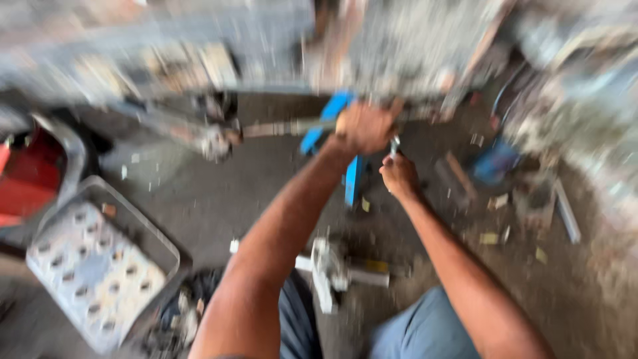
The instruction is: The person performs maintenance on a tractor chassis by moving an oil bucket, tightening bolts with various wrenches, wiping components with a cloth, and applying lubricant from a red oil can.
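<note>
- Here, the whole view is smeared by motion, so fine detail is lost; you are looking down at two bare forearms reaching forward over a dirty grey floor [199,199].
- Your left hand [364,126] is curled into a fist over the top of one blue tool [332,116]; the tool's blue body shows on both sides of the fist, one part slanting up to the left, another part hanging down below the wrist.
- Your right hand [399,174] sits just below and to the right of the left one, fingers drawn together and pinching one small shiny metal piece [395,144]; what kind of piece it is cannot be told.
- One long metal bar [279,127] runs leftwards from the blue tool to a blurred dark fitting.
- One grey tray [96,266] with rows of round holes lies on the floor at the lower left; one red container [30,176] stands just behind it at the left edge.
- One pale metal part [329,269] lies on the floor between your two knees; both knees wear blue-grey trousers.
- Scraps and small bits lie scattered on the floor to the right, too blurred to count; one second blue object [495,163] sits among them.
</note>
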